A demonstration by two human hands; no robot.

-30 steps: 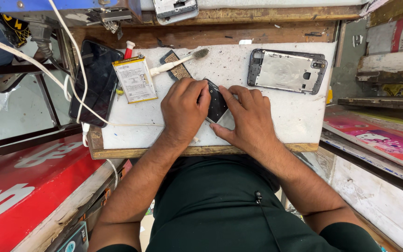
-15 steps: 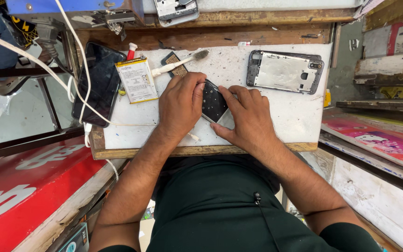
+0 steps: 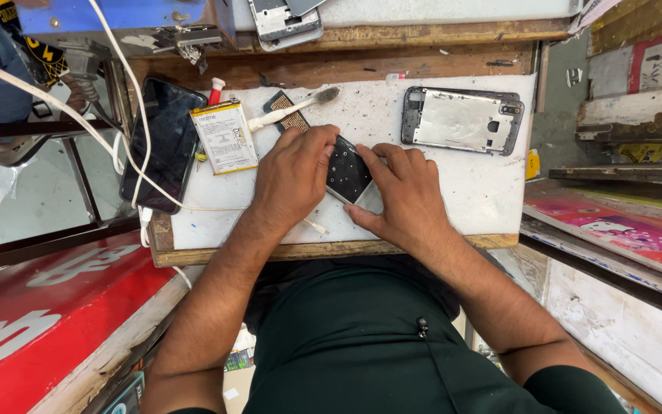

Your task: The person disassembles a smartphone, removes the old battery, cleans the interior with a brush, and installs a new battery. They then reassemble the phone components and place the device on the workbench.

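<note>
Both hands met over a dark phone panel (image 3: 346,170) that lay tilted near the middle of the white work mat (image 3: 484,199), and everything else is placed here against that mat. The left hand (image 3: 294,178) lay palm down over the panel's left edge, its fingers curled and pressing on the upper corner, gripping the panel rather than lying slack. The right hand (image 3: 404,195) lay on the panel's right side, thumb stretched beneath its lower edge and fingers spread flat on the mat and the panel's rim, holding it steady; whether a tool was pinched under either hand could not be told. Toward the mat's far right corner sat a stripped phone frame (image 3: 462,119), grey metal inside a dark rim, well apart from the hands. On the mat's far left part lay a flat battery (image 3: 224,137) with a pale label, and just beside its upper end stood a small red-capped tube (image 3: 215,90). A toothbrush (image 3: 293,110) with a white handle lay slanted across the far edge of the mat, over a small perforated brown board (image 3: 289,113). Off the mat's left edge rested a black phone (image 3: 164,143), screen dark, crossed by a white cable (image 3: 133,84). The mat sat on a worn wooden bench (image 3: 331,249) whose near edge showed below the wrists.
</note>
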